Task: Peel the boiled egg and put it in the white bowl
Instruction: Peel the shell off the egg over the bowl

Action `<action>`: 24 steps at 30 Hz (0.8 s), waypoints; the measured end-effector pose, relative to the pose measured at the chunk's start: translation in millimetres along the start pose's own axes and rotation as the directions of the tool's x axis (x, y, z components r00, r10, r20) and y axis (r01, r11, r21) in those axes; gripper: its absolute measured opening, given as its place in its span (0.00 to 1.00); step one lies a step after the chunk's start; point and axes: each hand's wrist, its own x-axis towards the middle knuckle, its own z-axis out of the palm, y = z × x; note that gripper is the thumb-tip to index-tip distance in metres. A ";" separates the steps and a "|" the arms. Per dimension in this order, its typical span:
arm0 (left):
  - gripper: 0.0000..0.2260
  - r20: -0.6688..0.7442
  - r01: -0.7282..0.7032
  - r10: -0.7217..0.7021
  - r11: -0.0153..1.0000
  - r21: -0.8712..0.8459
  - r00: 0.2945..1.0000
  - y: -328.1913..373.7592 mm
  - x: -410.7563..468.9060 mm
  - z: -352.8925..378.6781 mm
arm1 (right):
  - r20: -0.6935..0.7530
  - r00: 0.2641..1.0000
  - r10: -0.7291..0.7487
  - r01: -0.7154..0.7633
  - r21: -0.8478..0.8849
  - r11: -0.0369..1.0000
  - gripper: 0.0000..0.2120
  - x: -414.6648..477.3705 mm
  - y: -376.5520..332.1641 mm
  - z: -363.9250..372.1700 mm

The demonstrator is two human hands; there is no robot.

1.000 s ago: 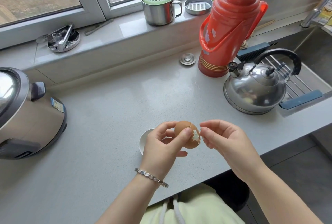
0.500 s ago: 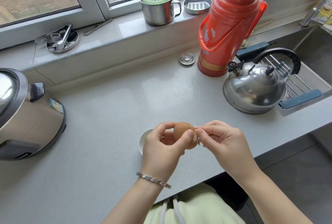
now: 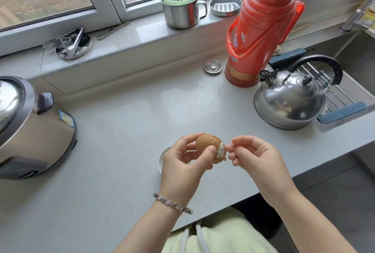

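A brown boiled egg [image 3: 207, 144] is held above the counter in my left hand [image 3: 182, 167], gripped between thumb and fingers. A small patch on its right side is peeled and shows white, with cracked shell around it. My right hand [image 3: 257, 159] is just right of the egg, thumb and forefinger pinched together close to the peeled patch. I cannot make out a shell piece between them. The white bowl [image 3: 161, 158] stands on the counter under my left hand, with only its left rim showing.
A steel kettle [image 3: 288, 102] and a red thermos [image 3: 261, 29] stand at the right, beside the sink rack [image 3: 336, 98]. A rice cooker [image 3: 30, 127] sits at the left. A steel mug [image 3: 181, 12] is on the windowsill. The counter's front edge runs below my wrists.
My right hand pinched at the peeled patch half a second ago and has now drawn slightly away to the right. The egg has turned a little in my left hand.
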 end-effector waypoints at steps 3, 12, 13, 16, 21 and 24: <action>0.11 -0.015 -0.010 0.010 1.000 0.018 1.000 -1.3 1.0 -0.8 | -0.009 1.000 0.020 -0.021 -0.056 0.998 0.17 0.2 -0.9 -3.6; 0.20 -0.074 -0.030 0.037 0.995 0.096 0.997 -6.6 0.5 3.2 | -0.005 0.984 -0.177 0.173 -0.171 0.970 0.05 -10.4 0.2 11.6; 0.20 -0.081 -0.031 0.039 0.994 0.107 0.996 -6.3 0.0 3.9 | -0.022 0.977 -0.214 0.206 -0.197 0.959 0.06 -10.4 2.6 12.6; 0.17 -0.101 -0.035 0.048 0.991 0.128 0.994 -5.4 -1.0 5.5 | -0.040 0.942 -0.333 0.302 -0.333 0.893 0.04 -8.4 13.4 14.8; 0.18 -0.130 -0.028 0.039 0.996 0.087 0.991 -4.2 -2.2 6.5 | -0.046 0.901 -0.431 0.384 -0.379 0.842 0.07 -4.0 21.0 18.5; 0.18 -0.144 -0.033 0.039 0.999 0.043 0.989 -3.9 -0.9 5.5 | -0.026 0.899 -0.438 0.404 -0.337 0.850 0.07 -0.5 20.2 19.1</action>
